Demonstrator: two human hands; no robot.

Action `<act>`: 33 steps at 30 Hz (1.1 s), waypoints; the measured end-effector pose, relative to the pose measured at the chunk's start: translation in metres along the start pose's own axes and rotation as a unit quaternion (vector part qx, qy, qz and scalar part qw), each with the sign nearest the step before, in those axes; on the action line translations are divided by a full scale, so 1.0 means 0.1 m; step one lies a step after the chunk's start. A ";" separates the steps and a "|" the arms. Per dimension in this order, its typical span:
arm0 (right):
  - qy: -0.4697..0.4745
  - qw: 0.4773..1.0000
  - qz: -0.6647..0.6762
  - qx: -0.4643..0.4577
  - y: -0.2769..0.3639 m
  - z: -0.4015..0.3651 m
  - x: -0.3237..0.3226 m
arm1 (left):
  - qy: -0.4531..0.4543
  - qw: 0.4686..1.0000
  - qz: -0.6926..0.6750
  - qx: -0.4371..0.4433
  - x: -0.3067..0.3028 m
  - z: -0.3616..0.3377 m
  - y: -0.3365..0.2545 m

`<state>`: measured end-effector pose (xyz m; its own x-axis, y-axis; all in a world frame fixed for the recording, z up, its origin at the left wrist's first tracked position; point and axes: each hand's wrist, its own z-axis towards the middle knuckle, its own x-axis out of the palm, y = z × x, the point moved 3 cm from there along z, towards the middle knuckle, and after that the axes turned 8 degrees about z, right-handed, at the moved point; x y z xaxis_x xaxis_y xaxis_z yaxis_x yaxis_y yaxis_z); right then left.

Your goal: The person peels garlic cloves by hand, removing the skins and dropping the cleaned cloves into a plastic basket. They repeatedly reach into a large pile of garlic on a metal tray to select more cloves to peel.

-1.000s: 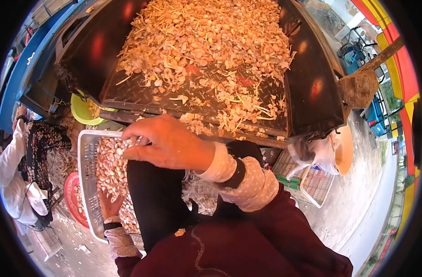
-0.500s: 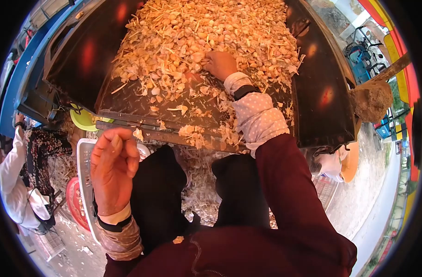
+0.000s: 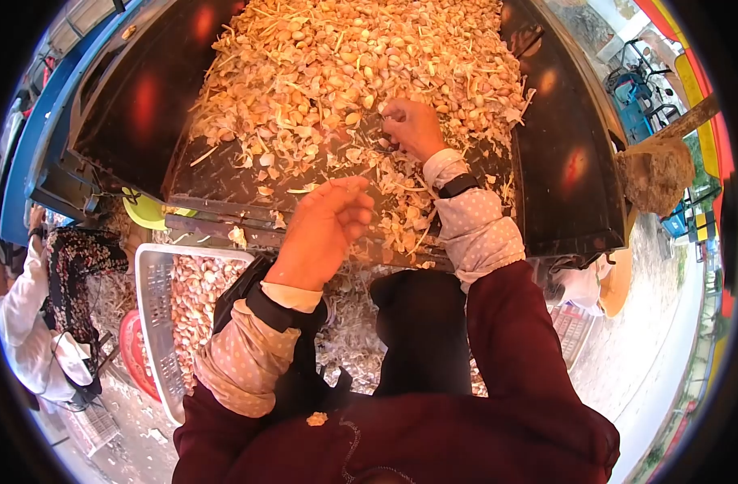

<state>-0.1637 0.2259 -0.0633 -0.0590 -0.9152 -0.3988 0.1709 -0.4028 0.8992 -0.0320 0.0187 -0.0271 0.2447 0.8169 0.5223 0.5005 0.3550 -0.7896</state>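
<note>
A big heap of garlic cloves and dry skins (image 3: 344, 73) lies on a dark metal truck bed (image 3: 143, 105) in front of me. My right hand (image 3: 413, 127) is on the lower part of the heap, fingers curled around some cloves. My left hand (image 3: 324, 230) hovers at the bed's lower lip (image 3: 215, 222), with its fingers bent toward scattered skins; what it holds is hidden. Both arms wear dotted sleeve covers over dark red sleeves.
A white plastic crate (image 3: 152, 306) with peeled cloves sits at my lower left, beside a red basin (image 3: 129, 355) and a green bowl (image 3: 143, 211). A person in white sleeves (image 3: 22, 323) is at the far left. Another person (image 3: 595, 282) crouches at the right. Skins litter the ground.
My left hand rose from the crate and moved forward to the bed's lip. My right hand left the crate, reached into the heap, then drew slightly back toward me.
</note>
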 end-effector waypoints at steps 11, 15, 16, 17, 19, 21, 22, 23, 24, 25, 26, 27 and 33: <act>0.121 0.987 0.017 -0.108 0.75 -0.34 0.06 | -0.044 0.990 -0.129 -0.032 -0.06 0.11 0.13; 0.058 0.927 -0.173 -0.328 0.37 0.18 0.32 | -0.070 0.989 -0.121 -0.042 -0.07 0.11 0.12; 0.061 0.921 -0.227 -0.310 0.29 0.24 0.41 | -0.084 0.988 -0.126 -0.035 -0.09 0.12 0.10; 0.064 0.912 -0.282 -0.291 0.21 0.28 0.47 | -0.098 0.986 -0.132 -0.030 -0.12 0.12 0.10; 0.079 0.918 -0.297 -0.250 0.12 0.35 0.47 | -0.084 0.987 -0.137 -0.018 -0.20 0.14 0.09; 0.091 0.921 -0.315 -0.208 0.09 0.31 0.38 | -0.064 0.988 -0.142 -0.008 -0.18 0.15 0.07; 0.103 0.937 -0.286 -0.171 0.18 0.19 0.31 | -0.098 0.986 -0.137 -0.016 -0.15 0.14 0.05; 0.115 0.951 -0.255 -0.134 0.27 0.06 0.25 | -0.132 0.982 -0.131 -0.025 -0.14 0.13 0.04; 0.104 0.967 -0.199 -0.124 0.42 -0.11 0.20 | -0.131 0.982 -0.133 -0.025 -0.12 0.13 0.04; 0.092 0.979 -0.142 -0.113 0.58 -0.31 0.16 | -0.137 0.979 -0.147 -0.034 -0.10 0.13 0.07; 0.094 0.974 -0.120 -0.168 0.77 -0.52 0.17 | -0.143 0.976 -0.162 -0.042 -0.08 0.12 0.09; 0.096 0.965 -0.096 -0.223 0.93 -0.70 0.20 | -0.142 0.976 -0.162 -0.043 -0.04 0.10 0.09; 0.057 0.980 -0.030 -0.188 0.95 -0.88 -0.04 | -0.087 0.979 -0.183 -0.038 -0.10 0.09 0.16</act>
<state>-0.0610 0.1926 0.0080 0.0273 -0.8739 -0.4854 0.5218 -0.4017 0.7526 -0.0341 0.0198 -0.0476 -0.1044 0.7084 0.6980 0.5894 0.6094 -0.5304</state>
